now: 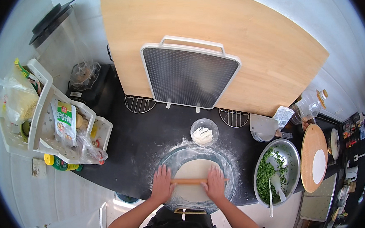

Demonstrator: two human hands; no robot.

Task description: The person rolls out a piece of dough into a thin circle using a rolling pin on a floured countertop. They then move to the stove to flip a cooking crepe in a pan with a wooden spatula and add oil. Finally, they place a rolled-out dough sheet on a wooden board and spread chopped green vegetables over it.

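Note:
A wooden rolling pin (189,181) lies across a flat round sheet of dough (194,169). My left hand (162,182) rests over the pin's left end and my right hand (214,183) over its right part, fingers stretched forward with the palms down. Under the dough is a round, floured board (229,168) with a handle at the near edge. Just beyond it stands a clear bowl (195,125) of white flour. To the right, a steel bowl (296,172) holds chopped greens, a spatula and a long-handled utensil.
A perforated cutting board (190,76) leans on a large wooden board (269,56) at the back, by two wire racks. White plastic baskets (40,104) with food bags stand left. On the right are a metal dough scraper (263,124), a round wooden board (309,154) and a plastic bottle (306,106).

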